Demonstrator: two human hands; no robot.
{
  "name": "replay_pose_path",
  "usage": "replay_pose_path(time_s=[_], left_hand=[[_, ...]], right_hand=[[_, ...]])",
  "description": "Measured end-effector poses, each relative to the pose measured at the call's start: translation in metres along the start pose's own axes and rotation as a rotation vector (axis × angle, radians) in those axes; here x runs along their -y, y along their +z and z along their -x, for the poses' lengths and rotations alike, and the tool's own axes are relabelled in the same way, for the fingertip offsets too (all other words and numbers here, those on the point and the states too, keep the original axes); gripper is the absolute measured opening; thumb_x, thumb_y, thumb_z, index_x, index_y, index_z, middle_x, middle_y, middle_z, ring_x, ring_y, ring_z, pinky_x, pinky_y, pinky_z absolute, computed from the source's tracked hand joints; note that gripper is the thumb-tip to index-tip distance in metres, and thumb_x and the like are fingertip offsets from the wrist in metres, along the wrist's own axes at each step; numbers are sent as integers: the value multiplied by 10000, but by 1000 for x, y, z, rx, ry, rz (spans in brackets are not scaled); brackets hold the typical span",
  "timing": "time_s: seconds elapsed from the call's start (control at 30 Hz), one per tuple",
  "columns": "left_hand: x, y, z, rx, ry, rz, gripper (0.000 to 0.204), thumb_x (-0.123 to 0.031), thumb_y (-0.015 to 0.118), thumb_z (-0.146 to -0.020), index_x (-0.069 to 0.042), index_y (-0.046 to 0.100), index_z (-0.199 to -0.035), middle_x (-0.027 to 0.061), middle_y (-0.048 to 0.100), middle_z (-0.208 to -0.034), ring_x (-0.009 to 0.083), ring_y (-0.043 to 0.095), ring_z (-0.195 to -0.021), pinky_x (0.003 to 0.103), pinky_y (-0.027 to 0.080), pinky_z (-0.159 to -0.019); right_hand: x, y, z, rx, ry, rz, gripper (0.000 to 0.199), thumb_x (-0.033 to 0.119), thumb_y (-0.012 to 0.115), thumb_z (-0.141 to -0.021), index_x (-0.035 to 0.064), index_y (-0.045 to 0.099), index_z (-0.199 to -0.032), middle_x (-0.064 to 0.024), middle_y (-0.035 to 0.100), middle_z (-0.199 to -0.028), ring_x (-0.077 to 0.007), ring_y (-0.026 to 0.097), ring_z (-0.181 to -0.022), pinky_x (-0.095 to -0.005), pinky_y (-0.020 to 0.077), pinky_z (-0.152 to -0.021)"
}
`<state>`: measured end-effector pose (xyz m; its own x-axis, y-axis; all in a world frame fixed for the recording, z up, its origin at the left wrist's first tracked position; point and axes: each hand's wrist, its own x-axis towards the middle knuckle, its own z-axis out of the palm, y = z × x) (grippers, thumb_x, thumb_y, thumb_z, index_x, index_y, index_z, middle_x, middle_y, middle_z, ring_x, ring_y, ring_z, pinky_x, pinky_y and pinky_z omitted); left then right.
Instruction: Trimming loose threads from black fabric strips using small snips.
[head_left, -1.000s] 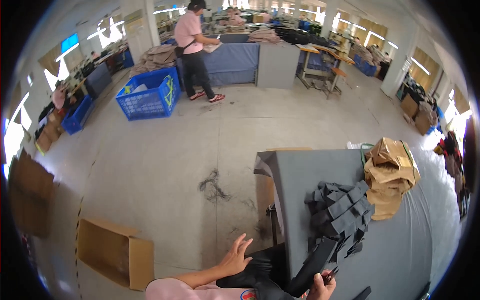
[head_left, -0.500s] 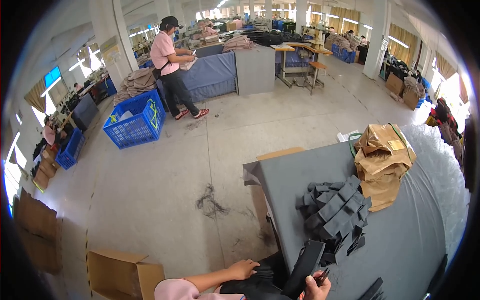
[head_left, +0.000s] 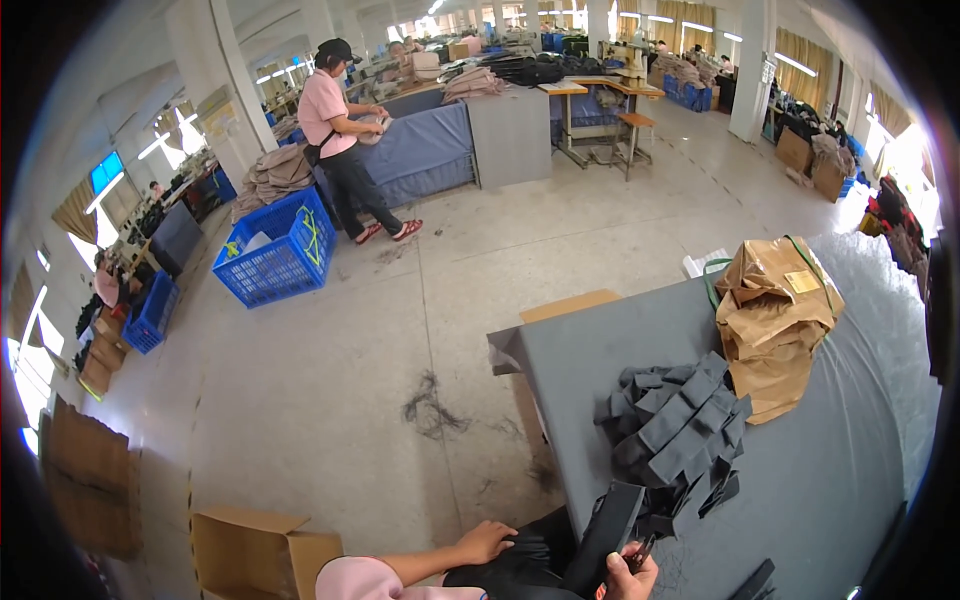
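My left hand lies with fingers stretched out on black cloth over my lap and holds nothing. At the table's near edge, my right hand is closed round a small dark tool that looks like thread snips. Right beside it a long black fabric piece stands tilted against the edge; whether those fingers also grip it, I cannot tell. Beyond that hand, a heap of dark grey folded fabric pieces lies on the grey-covered table.
A crumpled brown paper package with green strapping sits on the table's far side. An open cardboard box stands on the floor at lower left. Farther off, a person in pink stands near a blue crate. Dark thread scraps litter the floor.
The whole view has shifted slightly. My hands keep nearly the same pose, the right still round the small tool. The standing person's hands have moved over the cloth there.
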<state>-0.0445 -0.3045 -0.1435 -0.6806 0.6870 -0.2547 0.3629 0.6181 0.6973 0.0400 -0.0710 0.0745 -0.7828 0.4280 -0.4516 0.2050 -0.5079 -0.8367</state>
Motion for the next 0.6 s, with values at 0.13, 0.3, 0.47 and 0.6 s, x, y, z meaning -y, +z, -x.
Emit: replay_pose_path(time_s=[0.13, 0.3, 0.47, 0.6], left_hand=[[-3, -6, -4, 47, -30, -7, 313, -270, 520, -869, -89, 556, -1121, 128, 560, -1075, 324, 495, -985, 380, 396, -884], [2, -5, -9, 72, -59, 1, 318, -277, 524, -866, -87, 561, -1118, 143, 563, -1061, 328, 500, -985, 384, 394, -886], [18, -2, -17, 97, -85, 18, 363, -344, 525, -857, -75, 573, -1095, 168, 574, -1033, 350, 509, -981, 406, 401, -879], [25, -5, -21, 167, -105, 60, 423, -394, 502, -865, -57, 565, -1112, 177, 581, -1064, 350, 527, -999, 405, 407, -879]], right_hand=[[-8, -2, -9, -26, -40, -33, 136, 26, 616, -811, 122, 525, -845, 48, 412, -527, -49, 320, -371, -205, 241, -334], [-1, -1, -13, -25, 3, -46, 138, 27, 616, -810, 123, 525, -852, 51, 402, -512, -47, 309, -354, -203, 231, -323], [3, 4, -16, -37, 17, -38, 139, 31, 622, -806, 122, 526, -849, 49, 395, -501, -49, 303, -345, -203, 228, -318], [4, 10, -19, -63, 6, -43, 131, 34, 621, -806, 114, 524, -841, 41, 399, -502, -59, 315, -346, -208, 242, -320]])
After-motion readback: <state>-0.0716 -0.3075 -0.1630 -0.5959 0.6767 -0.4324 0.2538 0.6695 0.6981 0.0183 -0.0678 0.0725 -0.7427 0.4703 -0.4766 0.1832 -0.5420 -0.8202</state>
